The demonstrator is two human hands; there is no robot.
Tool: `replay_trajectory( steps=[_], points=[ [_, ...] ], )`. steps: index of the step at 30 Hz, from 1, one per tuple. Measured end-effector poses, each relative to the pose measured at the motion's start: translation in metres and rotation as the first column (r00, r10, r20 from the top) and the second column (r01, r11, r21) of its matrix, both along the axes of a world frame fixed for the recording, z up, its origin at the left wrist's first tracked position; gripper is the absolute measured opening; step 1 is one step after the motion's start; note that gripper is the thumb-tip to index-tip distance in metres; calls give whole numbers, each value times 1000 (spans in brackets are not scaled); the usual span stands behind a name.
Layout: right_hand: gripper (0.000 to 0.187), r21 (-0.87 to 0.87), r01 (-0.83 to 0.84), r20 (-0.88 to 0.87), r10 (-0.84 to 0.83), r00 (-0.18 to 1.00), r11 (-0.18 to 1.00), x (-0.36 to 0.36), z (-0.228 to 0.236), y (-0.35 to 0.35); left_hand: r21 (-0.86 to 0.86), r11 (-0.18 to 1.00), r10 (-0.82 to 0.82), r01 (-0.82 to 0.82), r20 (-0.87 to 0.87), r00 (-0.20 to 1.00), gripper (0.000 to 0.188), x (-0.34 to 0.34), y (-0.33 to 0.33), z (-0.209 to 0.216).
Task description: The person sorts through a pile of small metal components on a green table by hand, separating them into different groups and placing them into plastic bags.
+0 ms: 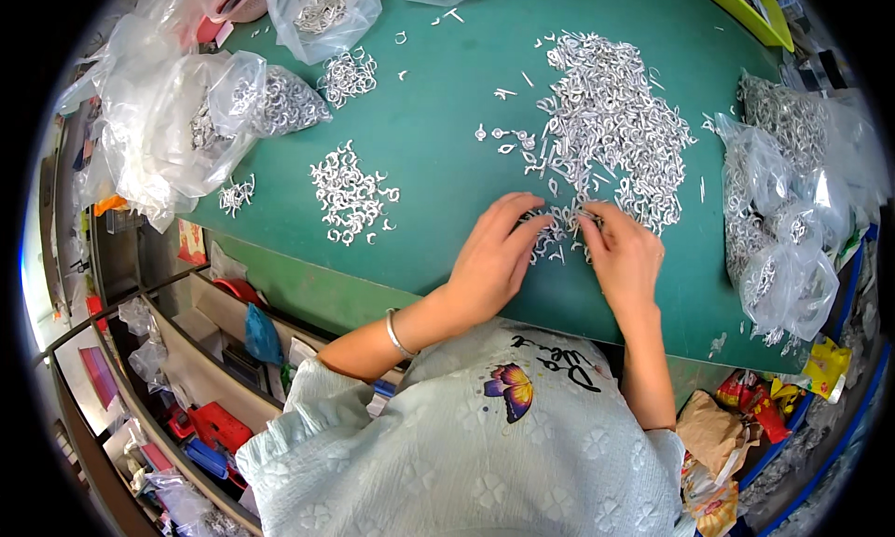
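Observation:
My left hand [491,257] rests at the near edge of a large heap of small silver metal parts [611,108]. Its fingers are bent and apart, with loose parts under the tips and nothing visibly held. Across a small cluster of parts [557,227], my right hand [626,257] has thumb and forefinger drawn together. Whatever is between them is too small to make out. Several ring-shaped pieces [503,134] lie left of the heap. A separate pile of curved, hook-like parts [350,192] sits farther left.
On the green tabletop [438,99], a smaller pile [348,76] and a little bunch [237,195] lie left. Clear plastic bags of parts [280,103] stand left, with more bags [778,192] at right. A yellow-green tray [746,10] is far right. Open drawers [224,323] are below left.

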State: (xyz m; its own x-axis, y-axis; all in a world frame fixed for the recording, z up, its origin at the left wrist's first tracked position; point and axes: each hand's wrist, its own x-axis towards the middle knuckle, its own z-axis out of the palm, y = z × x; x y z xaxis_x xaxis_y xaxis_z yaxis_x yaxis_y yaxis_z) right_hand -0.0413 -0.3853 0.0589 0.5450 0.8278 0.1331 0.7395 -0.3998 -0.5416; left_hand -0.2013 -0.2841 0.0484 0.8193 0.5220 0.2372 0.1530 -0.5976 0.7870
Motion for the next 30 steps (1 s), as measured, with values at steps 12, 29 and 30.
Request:
replay_trajectory(
  steps=[12, 29, 30],
  points=[
    [20, 86, 469, -916, -116, 385, 879, 19, 15, -89, 222, 935, -218, 275, -249, 944, 52, 10, -8, 1],
    [14, -123, 356, -162, -372, 914, 927, 24, 8, -87, 187, 943, -254, 274, -126, 959, 43, 20, -31, -1],
    [14, -78, 329, -93, -336, 937, 941, 27, 5, -79, 107, 942, -317, 319, -34, 948, 43, 25, -36, -3]
  ],
)
